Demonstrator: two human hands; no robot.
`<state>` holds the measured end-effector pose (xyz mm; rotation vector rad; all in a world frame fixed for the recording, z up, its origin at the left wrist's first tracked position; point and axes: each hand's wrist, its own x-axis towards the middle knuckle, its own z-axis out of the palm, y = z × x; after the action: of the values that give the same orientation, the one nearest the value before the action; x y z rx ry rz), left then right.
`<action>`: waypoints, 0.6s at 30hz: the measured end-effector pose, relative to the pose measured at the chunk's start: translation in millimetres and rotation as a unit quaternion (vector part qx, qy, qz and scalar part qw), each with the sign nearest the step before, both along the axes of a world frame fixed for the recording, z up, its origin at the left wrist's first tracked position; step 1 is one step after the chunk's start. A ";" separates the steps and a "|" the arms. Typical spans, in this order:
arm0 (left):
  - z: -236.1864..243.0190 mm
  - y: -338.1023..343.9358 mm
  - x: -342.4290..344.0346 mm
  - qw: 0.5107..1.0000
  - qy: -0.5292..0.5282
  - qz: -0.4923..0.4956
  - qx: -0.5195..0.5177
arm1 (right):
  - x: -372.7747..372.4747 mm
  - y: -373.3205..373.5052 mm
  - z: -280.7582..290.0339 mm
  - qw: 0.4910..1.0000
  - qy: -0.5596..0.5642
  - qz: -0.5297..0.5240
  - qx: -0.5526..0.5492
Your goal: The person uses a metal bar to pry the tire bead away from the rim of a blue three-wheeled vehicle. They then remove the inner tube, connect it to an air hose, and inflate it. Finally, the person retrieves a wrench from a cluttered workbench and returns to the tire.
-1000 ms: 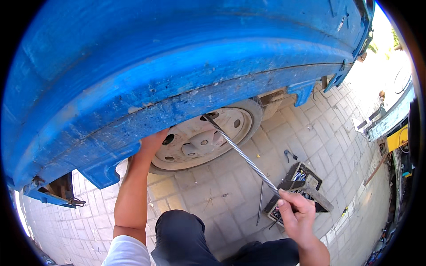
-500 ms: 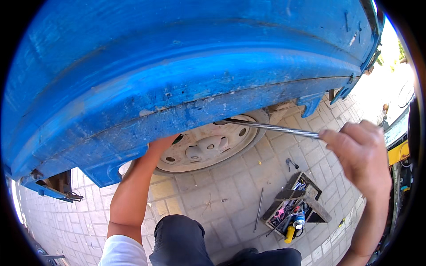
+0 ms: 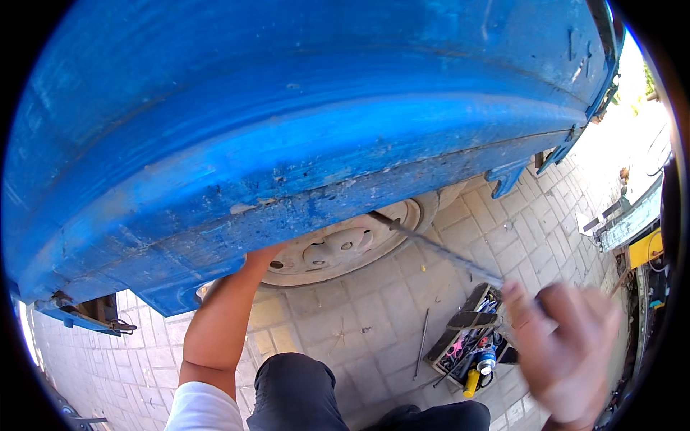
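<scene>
My right hand point(image 3: 566, 345), smeared by motion, is closed round one end of a long metal bar point(image 3: 449, 255). The bar slants up and left, its far end at the rim of a pale steel wheel point(image 3: 347, 246); whether it touches the wheel is unclear. A blue vehicle body panel point(image 3: 302, 144) covers the wheel's upper part. My left forearm point(image 3: 215, 334) reaches up beside the wheel, and the hand goes out of sight behind the panel's lower edge. What its fingers do is hidden.
On the paving point(image 3: 366, 309) stands an open toolbox point(image 3: 447, 346) with a blue can point(image 3: 486, 359) and a yellow-handled tool point(image 3: 471, 382). A thin rod point(image 3: 421, 345) lies beside it. Blue brackets point(image 3: 504, 179) hang under the panel. My knee point(image 3: 295, 395) is close below.
My right hand has swung down and slightly left, tilting the bar more steeply. It now overlaps the toolbox's right side. My left arm stays almost in place.
</scene>
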<state>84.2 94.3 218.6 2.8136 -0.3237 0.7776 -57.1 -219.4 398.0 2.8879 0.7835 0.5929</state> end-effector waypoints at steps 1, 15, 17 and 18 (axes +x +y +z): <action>1.4 -41.3 17.3 0.998 -0.007 -0.045 -0.054 | -35.5 3.5 9.3 0.993 -0.047 -0.043 -0.095; -91.0 65.3 -99.9 0.973 -0.076 0.073 -0.207 | -56.7 -6.0 -80.3 0.987 -0.054 -0.127 0.088; -113.6 79.0 -103.4 0.953 -0.034 0.060 -0.296 | -49.6 -16.5 -76.5 0.983 -0.046 -0.145 0.103; -116.9 82.9 -99.7 0.940 0.000 0.041 -0.339 | -46.3 -20.4 -71.4 0.982 -0.029 -0.154 0.109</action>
<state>-15.5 177.1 101.7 2.1809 0.0644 0.7279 -103.4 -239.7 326.5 3.0800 0.2681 0.7600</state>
